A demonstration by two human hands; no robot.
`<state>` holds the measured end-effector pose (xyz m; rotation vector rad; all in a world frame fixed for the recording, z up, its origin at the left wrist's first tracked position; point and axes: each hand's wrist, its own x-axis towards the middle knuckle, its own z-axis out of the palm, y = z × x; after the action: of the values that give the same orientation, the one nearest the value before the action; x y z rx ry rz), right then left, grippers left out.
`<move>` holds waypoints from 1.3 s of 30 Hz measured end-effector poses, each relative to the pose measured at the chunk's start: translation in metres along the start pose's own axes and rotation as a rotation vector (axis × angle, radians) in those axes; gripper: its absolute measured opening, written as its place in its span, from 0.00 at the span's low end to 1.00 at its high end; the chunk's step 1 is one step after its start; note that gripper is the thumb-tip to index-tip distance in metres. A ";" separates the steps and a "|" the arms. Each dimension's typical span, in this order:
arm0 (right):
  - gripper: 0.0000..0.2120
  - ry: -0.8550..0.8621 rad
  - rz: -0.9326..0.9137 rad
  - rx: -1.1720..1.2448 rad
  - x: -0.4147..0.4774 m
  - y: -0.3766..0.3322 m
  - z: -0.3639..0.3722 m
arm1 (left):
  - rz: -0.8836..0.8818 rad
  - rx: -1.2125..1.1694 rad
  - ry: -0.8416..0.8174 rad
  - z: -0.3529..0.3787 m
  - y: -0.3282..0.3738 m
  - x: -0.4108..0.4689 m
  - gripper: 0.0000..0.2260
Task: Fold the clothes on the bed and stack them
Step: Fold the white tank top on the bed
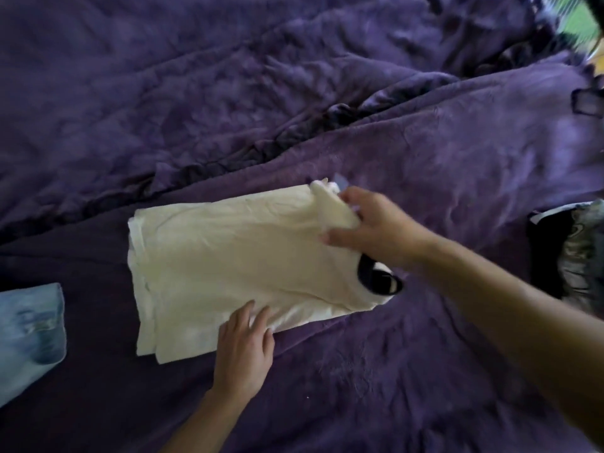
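Observation:
A cream T-shirt (212, 263) with a black collar lies partly folded in the middle of the purple bedspread (425, 152). My right hand (369, 227) grips a folded-over flap of the shirt at its far right corner, fingers curled round the cloth. Flat on the shirt's near edge rests my left hand (243, 348), fingers straight and pressing the fabric down. The collar shows just below my right wrist.
Folded light blue denim (29, 325) sits at the left edge of the bed. A dark patterned garment (568, 253) lies at the right edge. The bedspread is heavily wrinkled, with a ridge running diagonally behind the shirt.

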<state>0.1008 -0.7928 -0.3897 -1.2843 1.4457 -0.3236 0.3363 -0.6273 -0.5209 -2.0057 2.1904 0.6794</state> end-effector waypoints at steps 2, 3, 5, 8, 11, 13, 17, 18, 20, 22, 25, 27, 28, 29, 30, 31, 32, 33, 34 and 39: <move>0.22 -0.079 0.025 -0.101 0.026 -0.002 0.050 | -0.064 -0.027 0.018 -0.003 -0.014 -0.011 0.18; 0.25 -0.127 0.053 -0.174 0.038 0.001 0.075 | -0.096 -0.041 0.019 -0.002 -0.020 -0.015 0.18; 0.30 -0.251 0.133 -0.235 0.054 0.014 0.115 | -0.153 -0.061 0.026 -0.001 -0.028 -0.021 0.20; 0.20 -0.150 0.116 -0.173 0.062 0.031 0.129 | -0.193 -0.104 0.106 -0.001 -0.027 -0.020 0.21; 0.11 0.297 -0.110 -0.387 0.067 0.047 0.097 | -0.108 -0.128 0.203 -0.006 -0.008 -0.007 0.18; 0.14 0.353 -0.205 -0.540 0.078 0.064 0.067 | 0.010 -0.116 0.199 -0.003 0.009 0.007 0.17; 0.22 0.189 -0.052 -0.751 0.103 0.093 0.016 | 0.016 -0.108 -0.027 0.016 0.012 0.030 0.16; 0.23 0.272 -0.039 -0.703 0.106 0.095 0.009 | 0.000 -0.135 -0.056 0.018 0.008 0.032 0.15; 0.23 0.450 0.004 -0.572 0.102 0.096 0.007 | 0.034 -0.126 0.045 0.012 0.000 0.037 0.13; 0.26 0.451 0.150 -0.393 0.092 0.097 0.019 | 0.079 -0.064 0.122 0.007 -0.010 0.044 0.15; 0.32 0.311 0.333 -0.034 0.073 0.105 0.046 | 0.106 0.040 -0.023 0.006 -0.029 0.058 0.33; 0.23 0.273 0.343 0.103 0.061 0.103 0.060 | 0.109 0.060 -0.149 0.006 -0.037 0.070 0.39; 0.19 0.281 0.319 0.135 0.055 0.098 0.065 | 0.116 0.065 -0.190 0.005 -0.039 0.076 0.39; 0.17 0.295 0.284 0.160 0.049 0.090 0.069 | 0.124 0.061 -0.216 0.003 -0.040 0.080 0.39; 0.17 0.305 0.244 0.183 0.043 0.080 0.072 | 0.127 0.042 -0.234 0.001 -0.041 0.082 0.39; 0.17 0.304 0.204 0.207 0.037 0.066 0.076 | 0.129 0.013 -0.239 0.001 -0.042 0.081 0.39; 0.18 0.297 0.172 0.212 0.031 0.052 0.080 | 0.137 -0.012 -0.216 -0.001 -0.045 0.077 0.39; 0.19 0.287 0.150 0.201 0.026 0.036 0.086 | 0.144 -0.029 -0.166 -0.002 -0.050 0.071 0.39; 0.20 0.273 0.132 0.168 0.023 0.021 0.093 | 0.131 -0.058 -0.110 -0.004 -0.055 0.064 0.38; 0.28 0.212 0.093 -0.159 0.032 -0.048 0.155 | -0.058 -0.240 0.002 -0.028 -0.101 0.012 0.29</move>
<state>0.2609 -0.7692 -0.4228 -1.3347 1.7348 -0.2942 0.4385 -0.6529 -0.5258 -2.1697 2.1305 0.9740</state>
